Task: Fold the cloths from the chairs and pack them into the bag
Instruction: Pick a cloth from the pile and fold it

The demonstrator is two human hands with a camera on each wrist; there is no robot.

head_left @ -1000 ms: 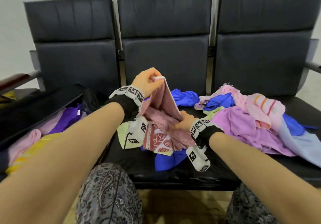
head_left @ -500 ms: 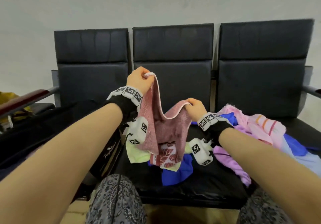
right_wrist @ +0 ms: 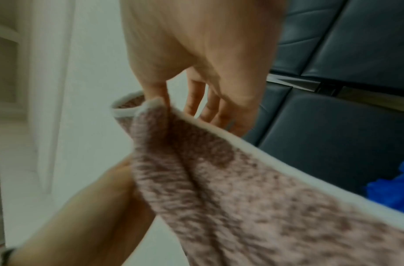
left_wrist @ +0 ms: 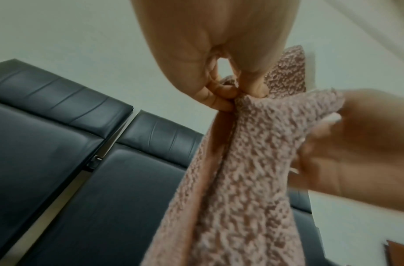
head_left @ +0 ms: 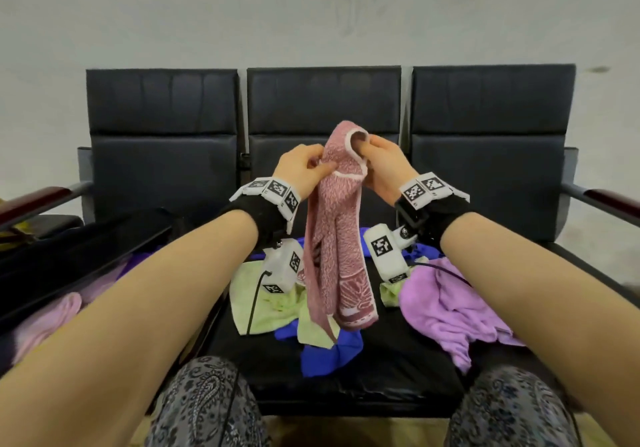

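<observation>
Towel (head_left: 337,238) hangs above middle seat (head_left: 381,360); loose cloths (head_left: 446,304) beneath; bag (head_left: 69,256) left.

Pink terry towel (head_left: 337,224), white-edged, patterned band at its lower end, hangs doubled lengthwise above the middle chair seat (head_left: 388,370). On that seat: light-green cloth (head_left: 256,294), blue cloth (head_left: 325,353), purple cloth (head_left: 446,304). Left of it: open black bag (head_left: 69,256) holding pink cloths.

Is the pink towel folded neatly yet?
Not yet. The towel hangs bunched from both hands, left and right, above the seat.

Head view facing chairs (head_left: 322,127); wrist views close, upward, sharing towel (head_left: 337,238).
</observation>
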